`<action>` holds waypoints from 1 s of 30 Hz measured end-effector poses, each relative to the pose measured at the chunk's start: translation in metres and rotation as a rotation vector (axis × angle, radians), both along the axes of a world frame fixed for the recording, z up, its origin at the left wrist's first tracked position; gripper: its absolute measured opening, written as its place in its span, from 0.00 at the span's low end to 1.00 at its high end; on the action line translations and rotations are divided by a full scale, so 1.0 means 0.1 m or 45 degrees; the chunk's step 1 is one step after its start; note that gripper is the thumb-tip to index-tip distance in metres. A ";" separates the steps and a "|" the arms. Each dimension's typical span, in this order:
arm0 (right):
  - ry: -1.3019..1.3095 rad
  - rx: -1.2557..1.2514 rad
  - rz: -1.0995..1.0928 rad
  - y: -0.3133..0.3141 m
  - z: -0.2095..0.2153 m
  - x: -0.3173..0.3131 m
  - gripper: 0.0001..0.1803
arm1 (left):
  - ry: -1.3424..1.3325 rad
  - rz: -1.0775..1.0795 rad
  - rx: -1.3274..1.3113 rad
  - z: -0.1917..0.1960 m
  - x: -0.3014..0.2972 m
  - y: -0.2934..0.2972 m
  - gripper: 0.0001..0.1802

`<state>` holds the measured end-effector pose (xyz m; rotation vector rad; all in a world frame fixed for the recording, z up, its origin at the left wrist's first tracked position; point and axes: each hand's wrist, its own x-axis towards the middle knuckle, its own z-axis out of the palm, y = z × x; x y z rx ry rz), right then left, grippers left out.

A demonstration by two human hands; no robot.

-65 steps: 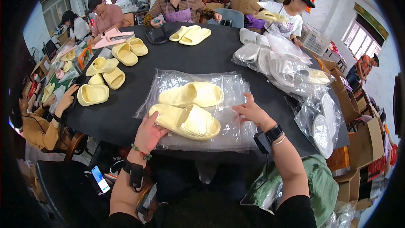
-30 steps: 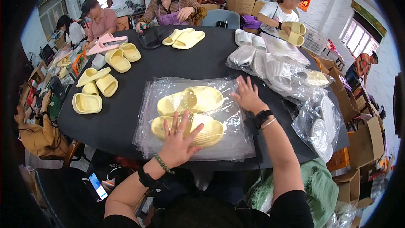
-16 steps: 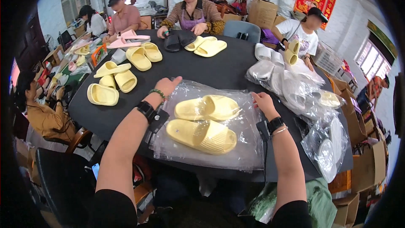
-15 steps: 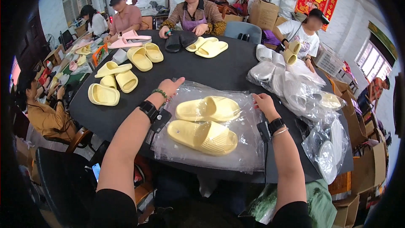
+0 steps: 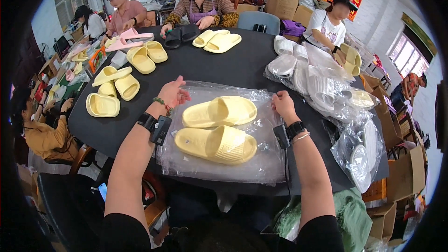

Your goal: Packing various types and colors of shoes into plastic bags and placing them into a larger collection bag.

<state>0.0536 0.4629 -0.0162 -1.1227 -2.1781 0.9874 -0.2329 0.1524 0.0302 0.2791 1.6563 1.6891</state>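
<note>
A pair of pale yellow slide sandals (image 5: 217, 145) lies side by side on a stack of clear plastic bags (image 5: 186, 168) in front of me. The slides seem to be inside the top bag, as film glints over them. At the stack's far left corner is my left hand (image 5: 171, 94), its fingers apart and nothing held. My right hand (image 5: 284, 107) is at the far right corner, fingers curled and pinching the bag's edge. Each wrist wears a black band with a small device.
Loose yellow slides (image 5: 108, 88) stand at the left, others (image 5: 217, 40) at the far edge. Bagged white slides (image 5: 322, 86) pile up on the right of the black table (image 5: 210, 70). Co-workers sit around it, one holding yellow slides (image 5: 350, 59). Cardboard boxes (image 5: 407, 177) stand at the right.
My left hand's fingers have gone from pointing to spread. My right hand stays at the bag's corner. The co-worker at the right has lowered the yellow slides. The whole view has shifted slightly.
</note>
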 end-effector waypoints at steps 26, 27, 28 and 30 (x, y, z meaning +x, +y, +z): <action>-0.779 0.968 1.121 -0.58 -0.09 0.91 0.58 | 1.876 -0.697 0.423 -0.05 0.37 -0.85 0.51; -0.781 0.966 1.111 -0.58 -0.11 0.84 0.58 | 1.878 -0.705 0.430 -0.01 0.36 -0.84 0.51; -0.925 0.641 1.041 -0.64 -0.05 0.81 0.74 | 1.179 -0.930 0.398 0.03 0.38 -0.84 0.46; -1.079 0.212 0.969 -0.90 0.20 0.69 0.92 | -0.302 -1.058 0.664 -0.02 0.34 -1.00 0.39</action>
